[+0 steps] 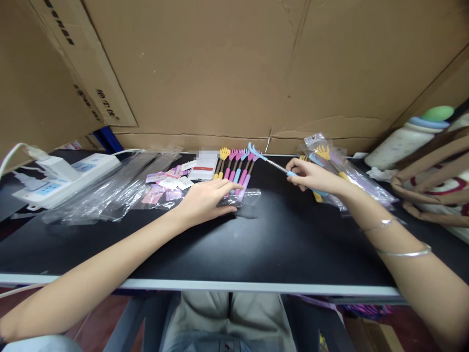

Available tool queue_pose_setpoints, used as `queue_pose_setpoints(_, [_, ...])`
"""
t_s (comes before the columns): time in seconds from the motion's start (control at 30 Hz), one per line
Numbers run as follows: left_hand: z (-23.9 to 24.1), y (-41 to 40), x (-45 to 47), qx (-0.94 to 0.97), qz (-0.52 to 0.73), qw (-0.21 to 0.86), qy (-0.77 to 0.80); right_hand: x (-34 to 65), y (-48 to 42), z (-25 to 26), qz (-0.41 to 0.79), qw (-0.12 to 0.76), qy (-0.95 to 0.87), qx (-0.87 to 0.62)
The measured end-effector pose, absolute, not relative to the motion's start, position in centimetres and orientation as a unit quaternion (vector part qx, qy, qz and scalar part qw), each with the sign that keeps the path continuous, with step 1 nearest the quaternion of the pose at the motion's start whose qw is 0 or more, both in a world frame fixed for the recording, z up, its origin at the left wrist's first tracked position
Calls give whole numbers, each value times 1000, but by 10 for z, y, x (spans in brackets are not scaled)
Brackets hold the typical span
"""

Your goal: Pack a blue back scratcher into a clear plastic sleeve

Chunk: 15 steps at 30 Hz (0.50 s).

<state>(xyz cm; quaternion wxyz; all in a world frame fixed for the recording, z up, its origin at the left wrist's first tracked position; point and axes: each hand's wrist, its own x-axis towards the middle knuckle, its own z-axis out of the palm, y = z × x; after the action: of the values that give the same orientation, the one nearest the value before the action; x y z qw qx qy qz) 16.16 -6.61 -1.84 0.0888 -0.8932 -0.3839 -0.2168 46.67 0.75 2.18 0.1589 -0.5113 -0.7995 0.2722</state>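
Note:
On the black table (234,244), my left hand (205,198) lies flat, palm down, on a clear plastic bag (247,195) at the near ends of a row of several small back scratchers (236,166) with yellow, pink and blue claw heads. My right hand (311,177) holds a blue back scratcher (264,158) by its handle. Its claw head points left, just above the right end of the row. A clear pack with more scratchers (330,161) lies just behind my right hand.
A heap of clear bags (110,186) and small pink and white labels (166,183) lie left of the row. A white power strip (62,178) sits at the far left. A brown bag (432,190) and a bottle (406,139) stand at the right. Cardboard walls the back.

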Motion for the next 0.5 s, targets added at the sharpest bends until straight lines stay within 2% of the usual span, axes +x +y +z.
queue_pose_setpoints(0.17, [-18,-66,161,-892,-218,70,-389,470,-2,35,392,85,-815,-418])
queue_pose_setpoints(0.3, [-16,-66,160,-889,-209,47,-405,473,-7,44,419,17,-829,-371])
queue_pose_setpoints(0.5, [-13,-65,157,-880,-203,25,-428,483,4,38,407,34,-826,-389])
